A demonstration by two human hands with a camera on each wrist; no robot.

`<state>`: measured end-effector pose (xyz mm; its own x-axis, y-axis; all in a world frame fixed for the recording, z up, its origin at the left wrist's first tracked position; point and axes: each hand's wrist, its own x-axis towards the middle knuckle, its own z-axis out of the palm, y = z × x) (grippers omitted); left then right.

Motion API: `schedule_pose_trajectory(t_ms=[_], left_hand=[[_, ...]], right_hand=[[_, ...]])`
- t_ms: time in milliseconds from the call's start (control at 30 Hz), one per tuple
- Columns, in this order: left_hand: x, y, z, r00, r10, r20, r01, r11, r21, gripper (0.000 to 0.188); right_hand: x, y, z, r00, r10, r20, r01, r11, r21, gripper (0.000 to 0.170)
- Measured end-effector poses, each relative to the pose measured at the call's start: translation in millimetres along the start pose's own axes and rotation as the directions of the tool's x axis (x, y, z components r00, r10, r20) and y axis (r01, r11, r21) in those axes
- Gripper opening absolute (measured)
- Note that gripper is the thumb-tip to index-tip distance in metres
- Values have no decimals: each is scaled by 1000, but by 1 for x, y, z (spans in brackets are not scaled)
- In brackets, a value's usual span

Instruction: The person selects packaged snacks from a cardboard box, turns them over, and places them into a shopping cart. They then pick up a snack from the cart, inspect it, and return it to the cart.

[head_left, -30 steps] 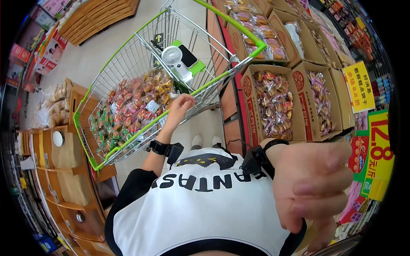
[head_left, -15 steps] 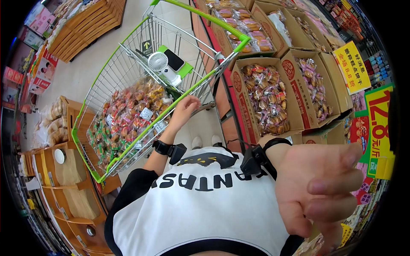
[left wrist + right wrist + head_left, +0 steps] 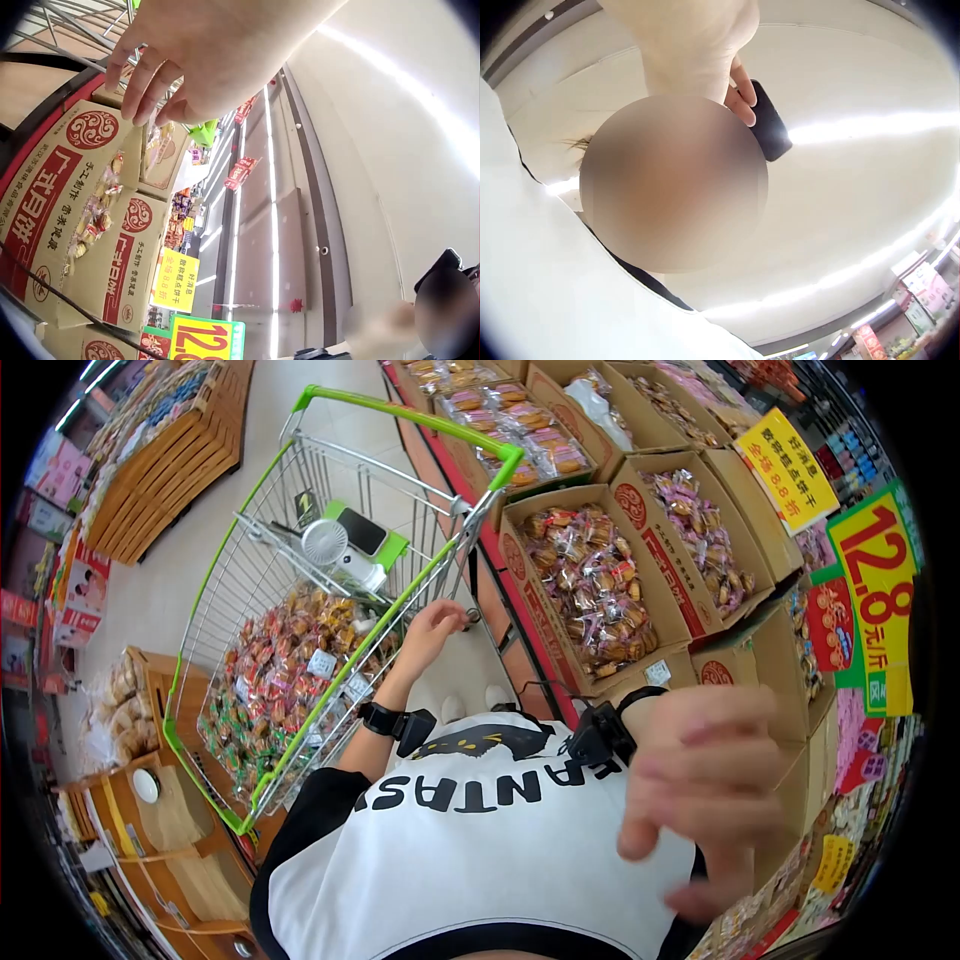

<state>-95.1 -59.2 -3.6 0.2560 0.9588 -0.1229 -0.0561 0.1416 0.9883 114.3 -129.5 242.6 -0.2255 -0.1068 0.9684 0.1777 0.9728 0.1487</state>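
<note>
My left hand hovers beside the green side rail of a wire shopping cart, fingers loosely bent around nothing. In the left wrist view the same hand hangs in front of the cart's wires and some cartons. Inside the cart lie many small wrapped snacks, with a white handheld fan and a dark phone at its far end. Raised close to the head camera, my right hand has loosely curled fingers. Its fingertips overlap a black oblong device in the right wrist view.
Cardboard cartons of wrapped pastries line the right side, under yellow price signs. A wooden shelf stands at the near left, with a slatted wooden bin farther off. Tiled floor shows behind the cart.
The cart and cartons have shifted left and downward in the head view. My right hand has turned, its fingers loosening slightly; the left hand stays near the cart rail.
</note>
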Motion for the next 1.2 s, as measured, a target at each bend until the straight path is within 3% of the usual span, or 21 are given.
schedule_pose_trajectory(t_ms=[67, 133, 200, 333, 367, 433, 467, 500, 533, 567, 633, 667, 767, 800, 833, 900, 967, 1067, 1167, 1200], left_hand=[[5, 2, 5, 1000, -7, 26, 7, 1000, -3, 13], [12, 1, 12, 999, -7, 37, 7, 1000, -4, 14], [20, 7, 21, 997, -9, 73, 7, 1000, 22, 14], [39, 19, 45, 984, 32, 174, -48, 995, 87, 14], [46, 20, 52, 975, 59, 214, -84, 990, 112, 14], [62, 15, 65, 965, 68, 255, -103, 987, 127, 13], [66, 15, 74, 959, 41, 279, -71, 993, 97, 13], [71, 15, 82, 953, 15, 303, -38, 997, 68, 14], [80, 7, 88, 945, 85, 315, -135, 980, 143, 14], [86, 0, 95, 943, 79, 323, -131, 981, 144, 14], [94, 2, 111, 934, 65, 350, -139, 972, 190, 14], [99, 5, 116, 911, -44, 410, -82, 955, 284, 16], [111, -3, 133, 876, -74, 476, -118, 925, 361, 16], [117, -11, 138, 880, -45, 474, -135, 931, 339, 17], [122, -19, 141, 875, -55, 481, -131, 930, 344, 17], [128, -29, 147, 844, -47, 535, -232, 866, 443, 18], [136, -38, 152, 822, -90, 563, -248, 833, 494, 17], [144, -47, 157, 792, -174, 585, -266, 764, 587, 16], [155, -64, 159, 782, -211, 586, -320, 671, 669, 16], [158, -66, 160, 784, -200, 588, -370, 610, 701, 16]], right_hand=[[-4, 6, 6, 978, 209, 19, -209, 978, 21, 20], [-30, 29, -3, 967, 225, 119, -226, 974, -1, 22], [-45, 44, -7, 909, 405, 99, -378, 900, -217, 17], [-94, 66, -31, 647, 762, 13, -725, 620, -300, 11], [-108, 71, -37, 644, 765, 7, -726, 614, -310, 11], [-139, 80, -49, 475, 878, -52, -845, 439, -304, 7], [-155, 83, -54, 471, 880, -59, -847, 433, -308, 7], [-172, 85, -58, 364, 926, -97, -914, 335, -229, 6], [-187, 85, -61, 248, 960, -127, -963, 230, -143, 4], [-199, 84, -64, 243, 961, -134, -964, 223, -145, 4], [-220, 82, -71, 108, 980, -166, -990, 91, -112, 3], [-228, 79, -75, 38, 986, -161, -987, 12, -160, 4], [-254, 73, -84, -5, 988, -157, -966, -45, -253, 8], [-255, 70, -84, -72, 983, -167, -955, -116, -272, 12], [-259, 68, -86, -81, 981, -176, -955, -127, -267, 12], [-267, 64, -90, -227, 966, -128, -921, -255, -294, 15], [-279, 62, -91, -225, 967, -120, -905, -253, -342, 16], [-296, 59, -91, -295, 955, -40, -889, -289, -356, 18], [-312, 56, -90, -288, 958, -4, -884, -268, -383, 14], [-307, 57, -90, -416, 909, 31, -854, -379, -357, 16]])
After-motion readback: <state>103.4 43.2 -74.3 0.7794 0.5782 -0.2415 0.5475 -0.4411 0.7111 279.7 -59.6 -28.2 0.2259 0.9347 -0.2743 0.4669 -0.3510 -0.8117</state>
